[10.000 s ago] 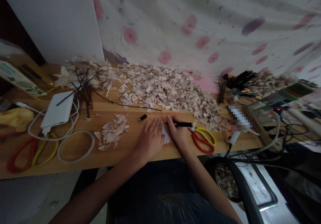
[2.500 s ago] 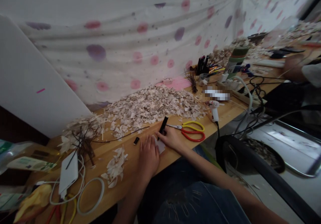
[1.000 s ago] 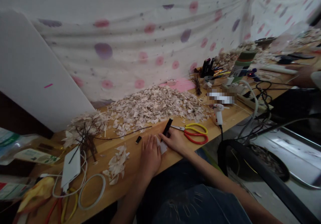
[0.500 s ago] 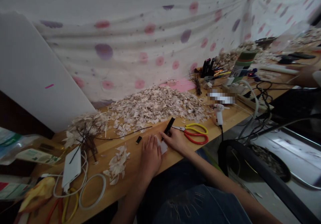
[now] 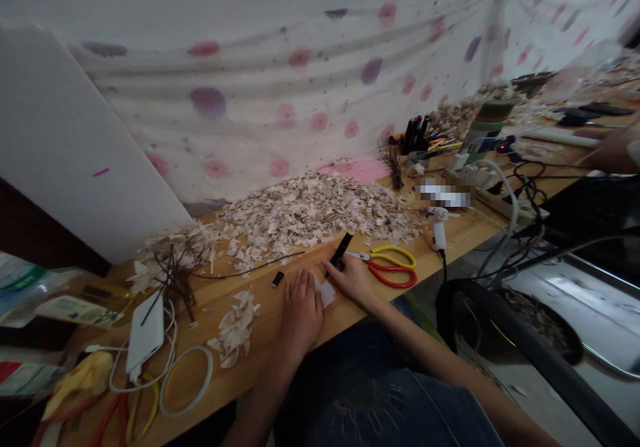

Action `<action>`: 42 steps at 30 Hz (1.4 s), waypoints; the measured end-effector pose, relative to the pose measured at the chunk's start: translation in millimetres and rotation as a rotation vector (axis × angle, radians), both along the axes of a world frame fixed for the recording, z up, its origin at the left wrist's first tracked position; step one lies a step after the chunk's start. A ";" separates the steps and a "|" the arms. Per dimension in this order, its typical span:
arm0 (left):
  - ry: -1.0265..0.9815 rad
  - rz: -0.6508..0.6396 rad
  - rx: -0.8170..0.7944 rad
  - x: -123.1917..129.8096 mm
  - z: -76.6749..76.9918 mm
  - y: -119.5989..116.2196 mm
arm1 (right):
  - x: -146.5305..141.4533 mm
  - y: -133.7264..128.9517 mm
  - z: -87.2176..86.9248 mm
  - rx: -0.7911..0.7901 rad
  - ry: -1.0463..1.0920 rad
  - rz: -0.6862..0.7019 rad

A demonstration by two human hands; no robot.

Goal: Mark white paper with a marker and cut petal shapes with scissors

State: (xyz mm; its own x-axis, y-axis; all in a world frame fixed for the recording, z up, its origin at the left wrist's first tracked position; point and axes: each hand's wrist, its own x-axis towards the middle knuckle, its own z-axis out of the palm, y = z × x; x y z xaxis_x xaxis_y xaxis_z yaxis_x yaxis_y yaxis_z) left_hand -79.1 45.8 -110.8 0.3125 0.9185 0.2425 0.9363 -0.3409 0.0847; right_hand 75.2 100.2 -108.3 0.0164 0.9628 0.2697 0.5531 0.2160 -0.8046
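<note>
From my remote seat I see a white power bank (image 5: 146, 330) at left, then a small heap of pale petals (image 5: 236, 327). A black cap (image 5: 277, 279) lies just beside the left hand (image 5: 303, 307), which rests flat and open on the edge of a pale sheet (image 5: 326, 291). That sheet lies between both hands on the table (image 5: 270, 360). The right hand (image 5: 353, 280) is closed around a tilted black marker (image 5: 343, 247); I can't tell whether its tip touches the sheet. Scissors (image 5: 371, 261) lie beyond.
</note>
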 end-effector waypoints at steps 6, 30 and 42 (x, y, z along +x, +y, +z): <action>-0.010 0.001 0.003 -0.5 -0.8 -0.1 | 0.5 -5.8 0.1 -0.017 0.008 0.025; -0.001 0.005 -0.032 -0.1 1.8 -0.8 | 4.0 -5.5 -1.5 -0.007 0.027 -0.060; 0.002 0.007 -0.031 -0.5 -1.7 0.2 | 4.4 -3.6 -4.3 0.006 0.032 -0.025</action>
